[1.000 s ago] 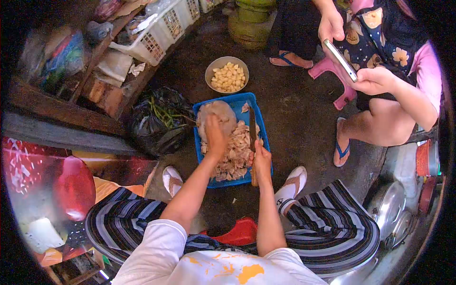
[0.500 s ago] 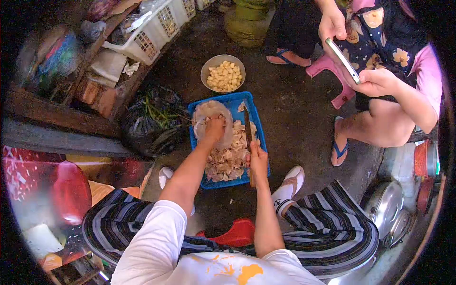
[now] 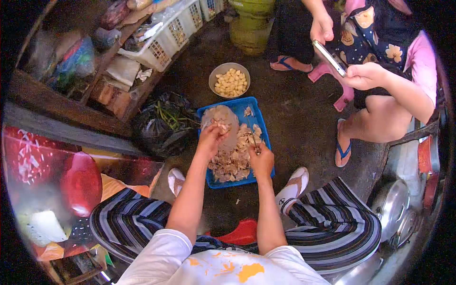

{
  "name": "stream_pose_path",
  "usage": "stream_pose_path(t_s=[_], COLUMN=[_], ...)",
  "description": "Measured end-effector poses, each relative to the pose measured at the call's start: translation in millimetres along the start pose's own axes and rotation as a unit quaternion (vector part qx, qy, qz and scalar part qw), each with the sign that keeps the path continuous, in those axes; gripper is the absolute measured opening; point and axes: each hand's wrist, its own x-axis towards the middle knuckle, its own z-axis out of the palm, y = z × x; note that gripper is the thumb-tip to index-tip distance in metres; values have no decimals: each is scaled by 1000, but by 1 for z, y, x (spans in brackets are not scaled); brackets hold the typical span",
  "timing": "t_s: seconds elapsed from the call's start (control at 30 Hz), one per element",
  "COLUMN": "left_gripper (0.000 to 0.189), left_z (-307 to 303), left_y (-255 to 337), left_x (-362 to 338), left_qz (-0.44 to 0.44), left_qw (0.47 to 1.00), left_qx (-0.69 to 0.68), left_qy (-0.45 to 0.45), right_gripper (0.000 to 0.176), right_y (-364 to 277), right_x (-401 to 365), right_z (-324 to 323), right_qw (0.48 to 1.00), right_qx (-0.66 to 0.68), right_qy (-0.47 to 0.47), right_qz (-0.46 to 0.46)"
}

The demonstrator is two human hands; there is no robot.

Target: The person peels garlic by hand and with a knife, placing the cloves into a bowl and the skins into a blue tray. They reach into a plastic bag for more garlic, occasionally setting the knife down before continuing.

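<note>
A blue tray (image 3: pixel 262 137) on the dark floor holds a clear bag of garlic (image 3: pixel 223 118) at its far left and a heap of papery garlic skins (image 3: pixel 232 161). My left hand (image 3: pixel 210 137) is raised over the bag and pinches a garlic clove between its fingertips. My right hand (image 3: pixel 261 161) grips the handle of a knife (image 3: pixel 252 135), whose blade points away from me over the skins. Beyond the tray stands a metal bowl (image 3: pixel 230 80) full of peeled cloves.
A black bag of greens (image 3: pixel 161 123) lies left of the tray. White baskets (image 3: pixel 164 35) sit on a wooden shelf at the back left. Another person sits at the right on a pink stool (image 3: pixel 344 92), holding a phone (image 3: pixel 328 58). Metal pots (image 3: pixel 392 209) stand at my right.
My left hand has come out of the bag with a clove and lifted toward the knife. My right hand has tilted the knife up from lying along the tray.
</note>
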Motion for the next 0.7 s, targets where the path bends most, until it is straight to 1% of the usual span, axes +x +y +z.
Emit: stream_pose_path(t_s=[0.07,0.1,0.13,0.2,0.23,0.27,0.33,0.4,0.47,0.5,0.6,0.7], left_gripper=[7,9,9,9,10,11,13,13,14,14,15,15], left_z=[4,9,15,26,26,28,29,30,30,33,39,43], left_y=[7,13,17,24,25,27,28,32,32,33,40,44], left_x=[-10,-17,-24,-38,-41,-44,-49,-54,-61,-65,-76,-85], left_qz=[-3,-6,-2,8,13,17,28,45,83,101,113,118], left_qw=[997,993,994,995,996,997,998,997,991,988,983,987], left_qx=[-54,-81,-78,-72,-60,-48,-5,58,93,109,141,98], left_qy=[-55,-82,-78,-68,-64,-60,-49,-34,-46,-53,-38,-53], right_gripper=[35,36,38,38,39,39,41,43,45,47,49,49], right_y=[-16,-22,-28,-39,-46,-45,-51,-56,-65,-68,-70,-71], right_x=[-2,-1,0,-2,-3,-3,-5,-7,-9,-10,-11,-11], right_z=[0,1,3,5,4,11,6,-3,-6,-8,-17,-20], right_qw=[998,996,988,974,966,965,953,924,912,907,900,908], right_qx=[34,91,147,200,225,232,264,316,352,369,371,352], right_qy=[26,-12,-49,-97,-119,-118,-142,-193,-186,-182,-201,-211], right_qz=[-41,-15,11,31,43,28,40,91,93,94,107,87])
